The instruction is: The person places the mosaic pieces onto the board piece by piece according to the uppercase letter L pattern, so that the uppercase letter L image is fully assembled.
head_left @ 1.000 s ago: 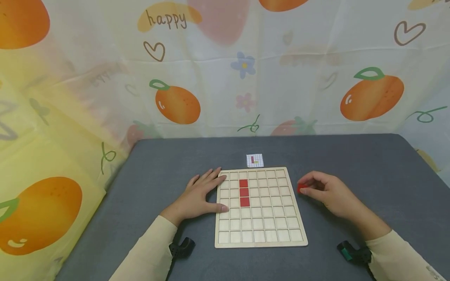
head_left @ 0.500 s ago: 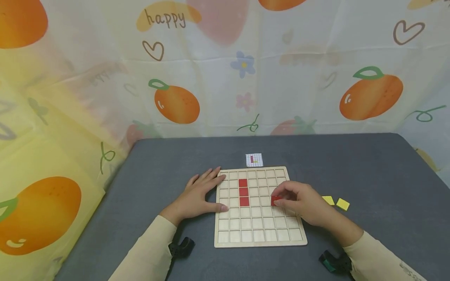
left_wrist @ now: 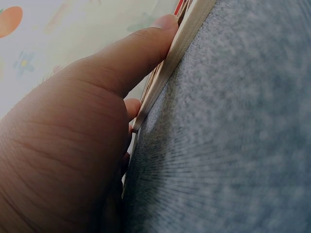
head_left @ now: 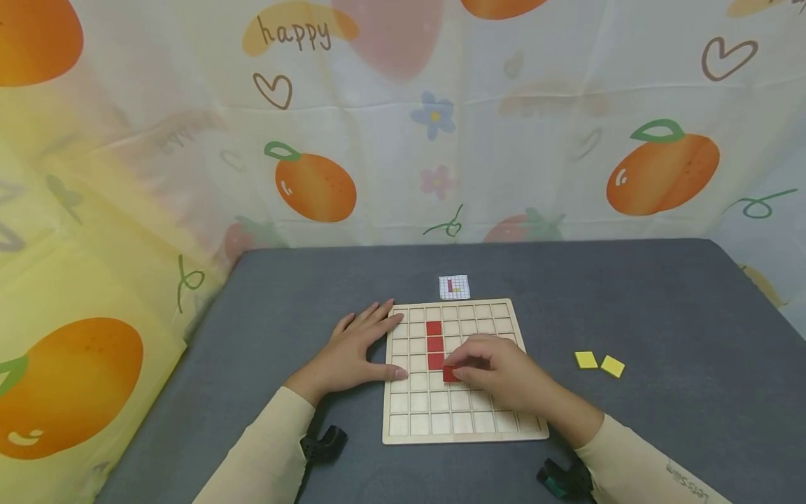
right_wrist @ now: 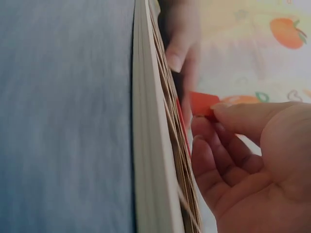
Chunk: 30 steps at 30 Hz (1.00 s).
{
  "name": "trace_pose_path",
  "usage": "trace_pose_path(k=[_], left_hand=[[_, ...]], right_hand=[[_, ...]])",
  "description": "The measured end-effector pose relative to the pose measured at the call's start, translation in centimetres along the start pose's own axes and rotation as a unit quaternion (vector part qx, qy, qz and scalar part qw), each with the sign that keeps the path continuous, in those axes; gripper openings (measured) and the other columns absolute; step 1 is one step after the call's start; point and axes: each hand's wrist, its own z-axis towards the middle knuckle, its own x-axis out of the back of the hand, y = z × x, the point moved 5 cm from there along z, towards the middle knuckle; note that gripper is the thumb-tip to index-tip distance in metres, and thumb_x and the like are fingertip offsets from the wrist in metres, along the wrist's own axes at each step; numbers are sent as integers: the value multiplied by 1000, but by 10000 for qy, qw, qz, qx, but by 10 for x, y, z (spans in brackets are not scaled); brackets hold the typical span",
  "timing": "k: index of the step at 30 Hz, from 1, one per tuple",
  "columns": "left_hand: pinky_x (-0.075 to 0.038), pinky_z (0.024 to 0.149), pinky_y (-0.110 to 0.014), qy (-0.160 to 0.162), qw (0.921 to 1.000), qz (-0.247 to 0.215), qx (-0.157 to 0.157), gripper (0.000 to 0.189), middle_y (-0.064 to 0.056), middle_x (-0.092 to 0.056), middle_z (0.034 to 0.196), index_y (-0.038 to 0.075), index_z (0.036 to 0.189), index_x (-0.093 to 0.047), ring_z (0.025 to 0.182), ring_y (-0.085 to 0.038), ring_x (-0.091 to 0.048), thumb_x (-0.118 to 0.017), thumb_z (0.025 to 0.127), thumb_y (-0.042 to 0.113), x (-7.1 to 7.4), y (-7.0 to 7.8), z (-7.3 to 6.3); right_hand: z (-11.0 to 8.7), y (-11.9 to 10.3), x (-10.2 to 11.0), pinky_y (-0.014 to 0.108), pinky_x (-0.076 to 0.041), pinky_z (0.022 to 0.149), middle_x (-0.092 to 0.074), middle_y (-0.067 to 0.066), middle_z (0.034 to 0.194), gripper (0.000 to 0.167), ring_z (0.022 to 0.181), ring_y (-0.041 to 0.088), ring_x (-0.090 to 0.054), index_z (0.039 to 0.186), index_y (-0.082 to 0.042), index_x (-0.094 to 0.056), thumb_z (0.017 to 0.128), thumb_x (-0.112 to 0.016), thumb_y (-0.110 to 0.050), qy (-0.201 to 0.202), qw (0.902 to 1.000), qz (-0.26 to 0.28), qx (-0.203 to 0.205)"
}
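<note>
A wooden grid board (head_left: 403, 423) lies on the dark table. Three red square tiles (head_left: 434, 344) sit in one of its columns, one below another. My right hand (head_left: 504, 371) pinches another red tile (right_wrist: 203, 102) between thumb and fingers, over the board just right of and below the lowest set tile. Spread along the board's left edge, my left hand (head_left: 346, 357) rests with its thumb and fingertips on the rim. In the left wrist view the thumb (left_wrist: 146, 46) lies across the board's edge (left_wrist: 182, 48).
Two yellow square tiles (head_left: 586, 360) lie on the table right of the board. Behind the board is a small printed card (head_left: 455, 288) with a grid and coloured squares. A fruit-patterned cloth (head_left: 378, 140) hangs behind the table.
My right hand has carried the red tile leftward from beside the board to over its middle. The yellow tiles have come into sight. My left hand has stayed in place.
</note>
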Motion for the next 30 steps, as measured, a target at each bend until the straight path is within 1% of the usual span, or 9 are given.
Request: trace_pose_path(k=[5,8,14,18,21,25,27,30], left_hand=[[-2,126,-64,23,10000,-2,8,106,5,-18,180,23,172,-40,166,-24,-8,-79,87,73,0,1,0],[-2,126,-64,46,10000,-19,-6,105,5,-18,180,23,172,-40,166,-24,-8,-79,87,73,0,1,0],[-2,127,-63,61,10000,-3,-9,105,5,-18,180,23,171,-40,166,-24,-9,-79,87,73,-1,0,0],[-2,127,-63,60,10000,8,-9,105,5,-18,180,22,171,-40,166,-24,-9,-80,88,72,-1,0,0],[-2,126,-64,58,10000,6,-20,105,4,-19,180,22,171,-41,166,-25,-10,-80,88,71,0,0,0],[-2,126,-64,49,10000,2,-3,105,4,-18,180,22,171,-40,166,-25,-9,-80,88,72,0,1,-1],[-1,126,-64,45,10000,9,16,106,4,-18,180,22,171,-40,166,-25,-9,-79,87,73,0,1,-1],[-1,127,-63,49,10000,15,25,106,4,-19,180,22,171,-41,166,-25,-9,-79,87,73,0,1,0]], right_hand=[[7,-1,-12,33,-57,85,-74,-10,104,15,94,10,-67,110,-15,-82,101,-78,-4,-14,9998,-190,-42],[9,-2,-17,33,-58,85,-74,-11,102,15,93,8,-67,108,-15,-81,100,-78,-2,-17,9993,-376,-85],[9,-3,-19,34,-57,84,-73,-13,103,14,92,7,-66,105,-18,-81,101,-78,-4,-51,9982,-598,-76],[8,-3,-19,34,-56,85,-70,-14,105,13,94,8,-64,106,-18,-82,101,-78,-6,-47,9970,-777,48],[7,-4,-20,33,-55,82,-66,-13,104,13,93,8,-61,107,-15,-85,100,-79,-6,1,9957,-916,147],[6,-5,-20,29,-52,75,-59,-10,102,14,88,9,-56,109,-10,-87,98,-81,-4,2,9940,-1064,234],[5,-5,-21,29,-52,74,-58,-10,102,15,87,9,-56,110,-9,-88,97,-82,-4,-35,9936,-1098,272],[5,-6,-21,28,-52,75,-58,-10,103,16,89,9,-56,111,-8,-88,96,-83,-5,-106,9937,-1093,212]])
